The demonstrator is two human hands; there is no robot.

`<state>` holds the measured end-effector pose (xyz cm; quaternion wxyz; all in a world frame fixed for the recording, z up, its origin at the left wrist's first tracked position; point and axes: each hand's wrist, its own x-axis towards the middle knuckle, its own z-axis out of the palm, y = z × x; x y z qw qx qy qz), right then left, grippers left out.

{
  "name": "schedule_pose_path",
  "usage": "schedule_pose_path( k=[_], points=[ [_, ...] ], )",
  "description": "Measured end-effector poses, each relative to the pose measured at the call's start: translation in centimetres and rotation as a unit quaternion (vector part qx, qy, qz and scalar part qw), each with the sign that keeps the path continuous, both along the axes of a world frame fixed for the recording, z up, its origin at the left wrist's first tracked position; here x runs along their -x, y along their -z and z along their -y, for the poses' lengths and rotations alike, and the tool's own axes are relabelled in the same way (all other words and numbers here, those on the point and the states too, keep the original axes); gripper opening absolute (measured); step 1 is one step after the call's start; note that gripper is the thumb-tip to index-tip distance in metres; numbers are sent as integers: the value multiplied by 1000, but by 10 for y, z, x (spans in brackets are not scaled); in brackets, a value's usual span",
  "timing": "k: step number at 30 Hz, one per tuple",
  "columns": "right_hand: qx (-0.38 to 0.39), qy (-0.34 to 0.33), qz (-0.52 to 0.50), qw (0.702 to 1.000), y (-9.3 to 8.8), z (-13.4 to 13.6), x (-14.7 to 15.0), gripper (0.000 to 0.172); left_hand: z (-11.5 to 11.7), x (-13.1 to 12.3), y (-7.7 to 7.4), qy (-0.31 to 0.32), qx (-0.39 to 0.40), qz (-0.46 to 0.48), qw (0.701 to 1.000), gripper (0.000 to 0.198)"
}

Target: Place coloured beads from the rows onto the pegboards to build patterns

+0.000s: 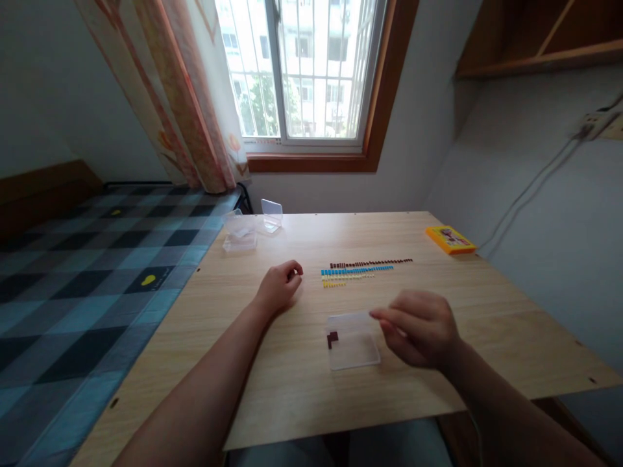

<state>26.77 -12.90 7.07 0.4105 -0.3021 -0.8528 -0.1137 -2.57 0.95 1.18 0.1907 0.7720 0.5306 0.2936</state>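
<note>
A clear square tray lies on the table in front of me, with dark brown pieces at its left edge. My right hand is over the tray's right side, thumb and forefinger pinched. Whatever it may hold is too small to make out. Resting on the wood left of the sorted pieces, my left hand is loosely curled, and nothing shows in it. Beyond the tray, small pieces lie in rows: dark brown, blue, pale cream and yellow.
Clear plastic boxes stand at the table's back left, beside an upright clear stand or lid. An orange-yellow box lies at the back right. A bed with a checked cover adjoins the left edge; a wall borders the right.
</note>
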Motion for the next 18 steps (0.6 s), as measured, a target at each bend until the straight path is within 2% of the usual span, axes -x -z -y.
schedule_pose_path(
  k=[4,6,9,13,18],
  points=[
    [116,64,23,991,-18,-70,-21,29,-5,0,5,-20,11,3,1000,15],
    [165,82,47,982,-19,-104,-23,24,-7,1,6,-23,12,4,1000,14],
    [231,109,116,960,-14,-143,-9,17,-9,4,8,-33,15,18,999,15],
    [251,137,155,946,7,-171,27,15,-11,7,10,-44,13,31,998,14],
    [257,186,174,932,33,-178,56,20,-10,7,11,-41,13,35,998,13]
  ],
)
